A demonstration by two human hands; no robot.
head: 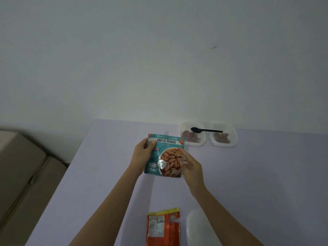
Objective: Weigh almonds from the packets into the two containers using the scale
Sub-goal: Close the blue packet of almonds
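A teal packet of roasted almonds [166, 156] is held upright above the table, with a clip on its top edge. My left hand [143, 153] grips its upper left side. Beside the packet's right edge is my right hand [190, 163], fingers spread and touching it lightly. Two clear plastic containers stand at the far edge, the left one [192, 134] and the right one [223, 134], each with some almonds inside. A black spoon [205, 130] lies across both rims. An orange packet [163, 226] lies flat near me. A white round object [197, 226], possibly the scale, sits beside it, partly behind my right arm.
The pale lilac table [266, 174] meets a white wall at the back. A beige sofa or cushion [23, 174] stands off the table's left edge.
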